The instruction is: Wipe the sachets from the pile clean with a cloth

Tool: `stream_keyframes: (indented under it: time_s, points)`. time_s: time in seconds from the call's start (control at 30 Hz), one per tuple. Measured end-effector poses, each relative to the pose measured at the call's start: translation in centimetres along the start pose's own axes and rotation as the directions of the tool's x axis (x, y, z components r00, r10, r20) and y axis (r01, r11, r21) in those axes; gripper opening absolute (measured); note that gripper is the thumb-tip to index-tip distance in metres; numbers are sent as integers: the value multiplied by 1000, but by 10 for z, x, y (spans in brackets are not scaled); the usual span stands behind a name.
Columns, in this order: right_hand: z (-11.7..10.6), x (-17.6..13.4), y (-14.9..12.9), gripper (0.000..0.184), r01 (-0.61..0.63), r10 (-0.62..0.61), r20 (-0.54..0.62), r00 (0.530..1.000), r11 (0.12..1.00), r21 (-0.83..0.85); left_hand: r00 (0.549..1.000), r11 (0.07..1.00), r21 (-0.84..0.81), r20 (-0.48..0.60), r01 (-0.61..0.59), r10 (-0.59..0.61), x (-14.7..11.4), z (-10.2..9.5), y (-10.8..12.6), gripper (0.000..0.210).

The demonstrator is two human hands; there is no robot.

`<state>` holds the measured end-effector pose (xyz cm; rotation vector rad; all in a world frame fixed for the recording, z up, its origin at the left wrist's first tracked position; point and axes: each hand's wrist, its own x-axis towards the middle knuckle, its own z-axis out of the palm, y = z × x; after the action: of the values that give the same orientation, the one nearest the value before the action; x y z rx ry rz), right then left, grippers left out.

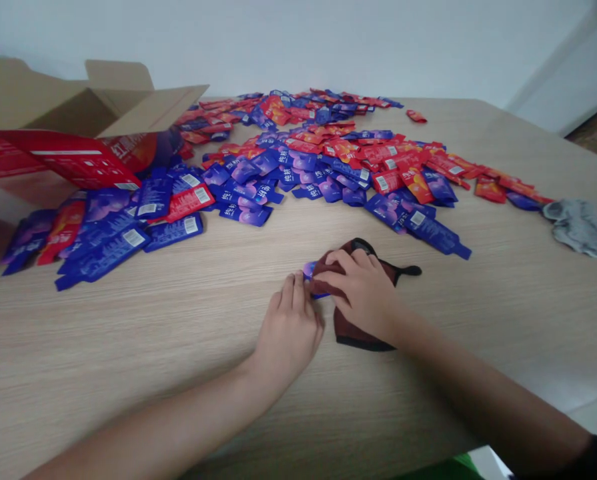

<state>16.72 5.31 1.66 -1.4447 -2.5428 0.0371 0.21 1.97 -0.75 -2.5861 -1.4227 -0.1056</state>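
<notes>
A brown cloth piece with black edging and a short black strap (358, 330) lies on the table in front of me; it looks like a small pouch, though its exact kind is unclear. My right hand (371, 290) is closed on its upper left part, thumb and fingers pinching the fabric. Just left of it, my left hand (291, 327) has its fingers bent and pressed together at the edge of a blue-purple packet (309, 268). Most of that packet is hidden beneath the brown cloth and my fingers.
Many red and blue packets (288, 177) are heaped across the back of the wooden table (203, 373). An open cardboard box (143, 113) with red printed sides stands at the left, more packets before it. Grey gloves (581, 227) lie at the right edge. A pale wall rises behind.
</notes>
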Motion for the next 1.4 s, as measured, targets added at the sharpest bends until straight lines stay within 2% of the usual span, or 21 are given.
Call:
stream_keyframes:
  time_s: [0.2,0.3,0.4,0.47,0.57,0.67,0.73,0.9,1.0,1.1,1.2,1.27,1.33,1.4]
  points:
    - [-10,-12,57,24,-253,253,3,967,967,-22,1000,1000,10,27,3,-3,0,-1,1,49]
    - [-16,-12,68,25,-286,286,-6,958,958,-16,1000,1000,10,14,4,-5,0,1,1,49]
    - [-19,-9,51,25,-265,267,-115,957,964,32,1000,1000,19,-13,-8,9,0,2,1,48]
    - [-17,-5,28,27,-176,184,-135,974,982,66,1000,1000,24,-26,-14,15,0,2,1,47]
    - [-9,-2,-3,28,-8,10,-41,999,999,44,999,1000,13,-47,-26,27,0,2,0,41]
    - [-4,-1,-8,23,-7,7,18,1000,1000,6,998,1000,-2,-54,-22,22,1,2,-1,42]
    - [-4,-3,7,20,-75,75,22,997,997,15,999,1000,-2,-39,-15,15,1,3,0,46]
    - [-13,-10,67,23,-274,271,55,961,959,67,1000,1000,-1,-5,-6,6,0,3,1,49]
    - [-17,-10,79,23,-319,322,-35,946,946,61,1000,1000,6,2,3,-3,0,2,1,49]
    - [-18,-8,56,25,-236,258,-155,954,961,146,1000,1000,30,-3,-7,7,1,1,0,48]
    - [-12,-5,21,26,-32,52,-111,992,985,172,1000,999,30,-22,-20,21,1,0,0,46]
    - [-7,-4,6,24,36,-29,-51,998,989,142,999,999,21,-36,-25,25,1,0,-1,45]
    - [-4,-6,6,21,25,-23,-17,1000,991,133,999,999,19,-37,-27,28,1,0,0,44]
    - [-6,-8,22,20,-39,38,12,999,986,164,999,1000,17,-26,-18,18,1,0,0,46]
